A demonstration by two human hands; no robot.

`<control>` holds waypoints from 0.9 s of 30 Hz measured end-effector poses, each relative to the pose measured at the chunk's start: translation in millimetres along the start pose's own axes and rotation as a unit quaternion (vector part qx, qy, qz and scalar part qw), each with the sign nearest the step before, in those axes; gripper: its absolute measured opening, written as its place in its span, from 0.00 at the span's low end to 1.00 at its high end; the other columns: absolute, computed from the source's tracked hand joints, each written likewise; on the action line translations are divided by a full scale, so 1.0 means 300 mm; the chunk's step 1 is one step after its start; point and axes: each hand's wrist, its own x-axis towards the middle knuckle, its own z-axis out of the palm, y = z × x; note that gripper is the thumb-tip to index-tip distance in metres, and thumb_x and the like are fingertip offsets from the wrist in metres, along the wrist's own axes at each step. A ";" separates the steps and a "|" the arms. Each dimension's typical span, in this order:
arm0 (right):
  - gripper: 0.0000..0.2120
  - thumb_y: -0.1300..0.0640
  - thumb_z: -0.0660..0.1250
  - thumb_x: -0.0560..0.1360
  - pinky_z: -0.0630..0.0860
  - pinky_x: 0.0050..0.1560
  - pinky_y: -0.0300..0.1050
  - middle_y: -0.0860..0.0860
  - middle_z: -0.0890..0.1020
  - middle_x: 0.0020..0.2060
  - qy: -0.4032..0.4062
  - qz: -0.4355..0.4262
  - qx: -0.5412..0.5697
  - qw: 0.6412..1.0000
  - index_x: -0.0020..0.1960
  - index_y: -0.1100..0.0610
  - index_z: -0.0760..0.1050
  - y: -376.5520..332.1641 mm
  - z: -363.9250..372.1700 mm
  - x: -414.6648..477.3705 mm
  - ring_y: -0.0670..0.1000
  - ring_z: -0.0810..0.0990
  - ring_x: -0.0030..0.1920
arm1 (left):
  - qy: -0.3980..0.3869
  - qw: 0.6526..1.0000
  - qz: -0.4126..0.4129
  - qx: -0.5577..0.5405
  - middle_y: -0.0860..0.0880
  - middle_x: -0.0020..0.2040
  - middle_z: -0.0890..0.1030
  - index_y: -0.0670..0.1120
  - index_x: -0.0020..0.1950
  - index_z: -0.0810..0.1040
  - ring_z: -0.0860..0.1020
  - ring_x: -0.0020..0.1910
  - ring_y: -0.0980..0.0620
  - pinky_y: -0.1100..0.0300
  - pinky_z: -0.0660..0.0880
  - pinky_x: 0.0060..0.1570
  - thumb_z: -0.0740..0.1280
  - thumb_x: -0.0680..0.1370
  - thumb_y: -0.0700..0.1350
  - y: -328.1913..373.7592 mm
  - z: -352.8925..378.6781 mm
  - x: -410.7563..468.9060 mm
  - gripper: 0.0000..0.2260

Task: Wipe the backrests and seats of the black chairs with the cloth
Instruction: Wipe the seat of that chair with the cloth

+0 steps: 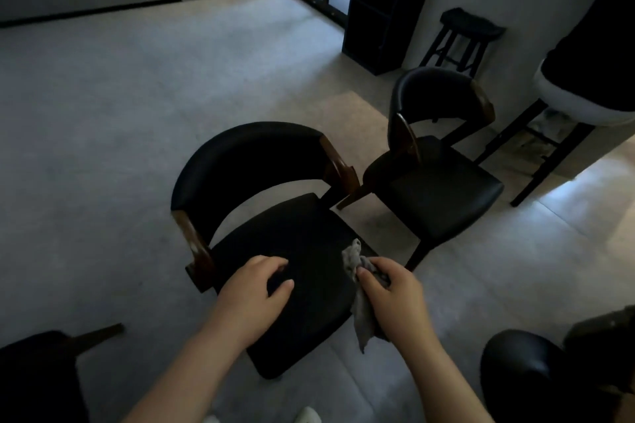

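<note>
My left hand [252, 292] rests on the front of the near chair's seat [302, 237]. Its fingers are loosely bent with the tips down on the black pad, the thumb is spread out to the side, and it holds nothing. My right hand [391, 292] is curled tight round the grey cloth [352, 256], pinching it between thumb and fingers. One crumpled end sticks up over the seat's right edge and the other hangs below my palm. The curved backrest [247, 151] is beyond my hands. A second black chair [436, 189] stands just to the right.
</note>
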 end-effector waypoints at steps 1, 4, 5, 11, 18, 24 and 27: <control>0.08 0.54 0.66 0.78 0.79 0.41 0.45 0.45 0.80 0.38 -0.010 -0.004 -0.005 1.000 0.44 0.40 0.76 -0.014 0.017 0.001 0.45 0.79 0.39 | 0.001 1.000 -0.010 -0.003 0.58 0.60 0.73 0.52 0.69 0.73 0.72 0.57 0.61 0.66 0.69 0.57 0.65 0.80 0.52 -0.025 -0.012 -0.006 0.18; 0.05 0.53 0.66 0.78 0.78 0.39 0.42 0.46 0.80 0.38 -0.043 -0.009 -0.033 0.999 0.46 0.43 0.78 -0.044 0.095 0.009 0.44 0.79 0.38 | 0.002 0.999 -0.043 -0.012 0.59 0.58 0.72 0.51 0.69 0.73 0.72 0.56 0.61 0.65 0.70 0.57 0.66 0.79 0.51 -0.114 -0.054 -0.031 0.18; 0.04 0.52 0.66 0.78 0.77 0.40 0.41 0.45 0.80 0.40 -0.056 -0.007 -0.046 0.997 0.49 0.44 0.79 -0.050 0.129 0.012 0.44 0.79 0.40 | 0.006 0.998 -0.054 -0.015 0.58 0.58 0.72 0.51 0.69 0.73 0.72 0.56 0.60 0.65 0.70 0.57 0.66 0.79 0.51 -0.149 -0.068 -0.043 0.18; 0.07 0.50 0.65 0.79 0.74 0.43 0.37 0.45 0.79 0.47 -0.123 -0.002 -0.097 0.988 0.55 0.44 0.78 -0.117 0.375 0.010 0.43 0.78 0.45 | 0.018 0.993 -0.113 -0.035 0.54 0.63 0.74 0.51 0.69 0.72 0.72 0.57 0.60 0.67 0.67 0.56 0.65 0.80 0.51 -0.365 -0.185 -0.152 0.17; 0.05 0.51 0.64 0.80 0.76 0.43 0.38 0.46 0.79 0.45 -0.221 -0.030 -0.131 0.966 0.51 0.45 0.78 -0.292 0.659 -0.058 0.43 0.78 0.44 | 0.061 0.978 -0.190 -0.067 0.56 0.60 0.74 0.50 0.68 0.73 0.71 0.56 0.61 0.68 0.66 0.54 0.65 0.80 0.52 -0.628 -0.328 -0.339 0.17; 0.07 0.51 0.64 0.79 0.76 0.48 0.40 0.46 0.80 0.49 -0.277 -0.073 -0.138 0.948 0.56 0.46 0.79 -0.430 0.892 -0.139 0.43 0.79 0.47 | 0.088 0.960 -0.246 -0.098 0.54 0.60 0.74 0.50 0.67 0.74 0.73 0.55 0.59 0.66 0.69 0.55 0.65 0.80 0.51 -0.802 -0.436 -0.498 0.16; 0.06 0.51 0.64 0.79 0.76 0.48 0.40 0.46 0.80 0.47 -0.297 -0.104 -0.152 0.937 0.53 0.47 0.79 -0.487 0.985 -0.183 0.43 0.79 0.45 | 0.092 0.951 -0.270 -0.121 0.55 0.60 0.74 0.52 0.68 0.73 0.73 0.55 0.60 0.65 0.71 0.56 0.65 0.80 0.51 -0.861 -0.480 -0.571 0.16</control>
